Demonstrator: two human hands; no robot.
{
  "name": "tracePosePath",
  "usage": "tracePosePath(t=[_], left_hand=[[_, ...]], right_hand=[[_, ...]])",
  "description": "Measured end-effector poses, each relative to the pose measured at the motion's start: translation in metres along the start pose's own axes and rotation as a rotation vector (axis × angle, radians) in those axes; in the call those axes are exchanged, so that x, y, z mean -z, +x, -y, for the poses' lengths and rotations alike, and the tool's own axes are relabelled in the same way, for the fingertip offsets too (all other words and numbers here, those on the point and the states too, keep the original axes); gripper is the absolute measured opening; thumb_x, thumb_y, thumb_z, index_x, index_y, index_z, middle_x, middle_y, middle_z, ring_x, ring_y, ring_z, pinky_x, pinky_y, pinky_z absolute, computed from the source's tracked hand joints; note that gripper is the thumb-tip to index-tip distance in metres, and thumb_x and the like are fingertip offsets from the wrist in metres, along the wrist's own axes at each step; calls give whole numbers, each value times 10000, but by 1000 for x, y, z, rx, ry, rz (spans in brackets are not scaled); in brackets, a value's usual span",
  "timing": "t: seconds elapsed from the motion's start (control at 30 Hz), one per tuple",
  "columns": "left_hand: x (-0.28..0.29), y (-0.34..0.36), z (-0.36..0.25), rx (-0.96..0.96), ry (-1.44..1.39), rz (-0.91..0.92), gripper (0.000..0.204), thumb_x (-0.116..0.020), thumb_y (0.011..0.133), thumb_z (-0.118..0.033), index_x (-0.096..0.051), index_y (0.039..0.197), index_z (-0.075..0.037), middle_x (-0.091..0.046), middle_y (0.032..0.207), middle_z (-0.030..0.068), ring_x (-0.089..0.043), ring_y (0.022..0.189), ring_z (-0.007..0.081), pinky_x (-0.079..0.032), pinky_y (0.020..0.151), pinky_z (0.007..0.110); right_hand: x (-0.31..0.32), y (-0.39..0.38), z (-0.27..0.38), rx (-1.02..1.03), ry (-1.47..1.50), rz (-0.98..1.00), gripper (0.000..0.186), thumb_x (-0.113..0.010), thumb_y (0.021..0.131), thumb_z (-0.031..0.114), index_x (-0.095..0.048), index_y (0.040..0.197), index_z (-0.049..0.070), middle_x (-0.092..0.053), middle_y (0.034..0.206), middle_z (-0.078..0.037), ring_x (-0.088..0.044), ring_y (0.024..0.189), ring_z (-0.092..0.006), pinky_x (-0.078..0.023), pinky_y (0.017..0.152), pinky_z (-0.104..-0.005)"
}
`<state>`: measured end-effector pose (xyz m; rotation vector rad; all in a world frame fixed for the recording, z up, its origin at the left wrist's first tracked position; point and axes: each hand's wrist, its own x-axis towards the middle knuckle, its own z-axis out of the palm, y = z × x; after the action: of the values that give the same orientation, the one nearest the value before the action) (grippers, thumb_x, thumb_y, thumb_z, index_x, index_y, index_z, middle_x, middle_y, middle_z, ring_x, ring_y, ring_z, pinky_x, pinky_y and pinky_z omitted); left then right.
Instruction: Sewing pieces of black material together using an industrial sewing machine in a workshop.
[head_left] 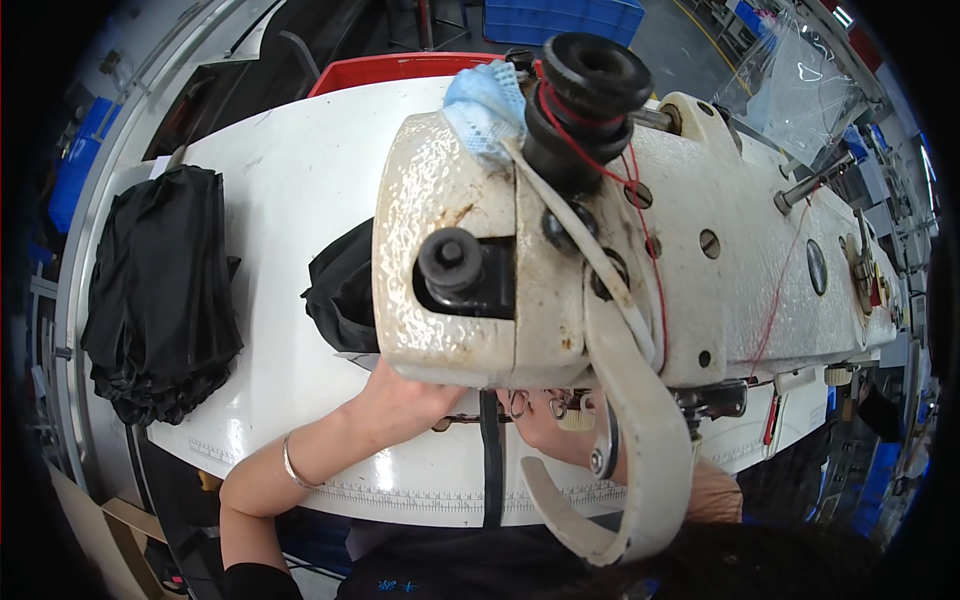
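A cream sewing machine head [450,170] with red threads fills the centre. My left hand [415,400] reaches under its left end, fingertips hidden behind the machine. My right hand [540,428] is under the head near the needle area, mostly hidden by metal parts and the curved cream arm [650,460]. A narrow black strip [490,460] runs between my hands down over the table's front edge. A folded black fabric piece [335,290] lies just behind my left hand, partly behind the machine. I cannot see what either hand holds.
A thick pile of black fabric [160,290] lies on the white table [280,160] at the left. A red bin [350,70] stands behind the table, with a blue crate [560,20] beyond. A light-blue cloth [480,105] is tucked on the machine top. A cardboard box [130,530] is at lower left.
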<state>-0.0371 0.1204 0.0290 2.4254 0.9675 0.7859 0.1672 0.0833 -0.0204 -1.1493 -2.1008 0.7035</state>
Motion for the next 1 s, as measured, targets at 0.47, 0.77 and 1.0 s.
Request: tracePosePath(t=[0.47, 0.77, 1.0], left_hand=[[-27, -16, 29, -179, 267, 95, 342, -594, 712, -42, -660, 1047, -21, -607, 1138, 144, -565, 1106, 336, -456, 958, 497], [-13, -40, -9, -384, 682, 25, 390, -557, 815, -25, -623, 1199, -12, -595, 1211, 125, -589, 1155, 230, -420, 1014, 373], [-7, -52, -37, -134, 837, -11, 408, -574, 753, -66, -630, 1147, 27, -594, 988, 115, -597, 891, 229, -443, 971, 371]], right_hand=[[4, -14, -20, 283, -355, 146, 220, -574, 839, 39, -658, 1042, 45, -645, 1084, -96, -641, 981, -229, -528, 830, -373], [14, -10, -35, 558, -782, -166, 147, -609, 623, 158, -647, 750, 94, -589, 859, -41, -597, 884, -192, -417, 575, -317], [19, 2, -23, 489, -665, -145, 327, -629, 653, 127, -674, 965, 40, -608, 854, -69, -584, 836, -227, -499, 737, -378]])
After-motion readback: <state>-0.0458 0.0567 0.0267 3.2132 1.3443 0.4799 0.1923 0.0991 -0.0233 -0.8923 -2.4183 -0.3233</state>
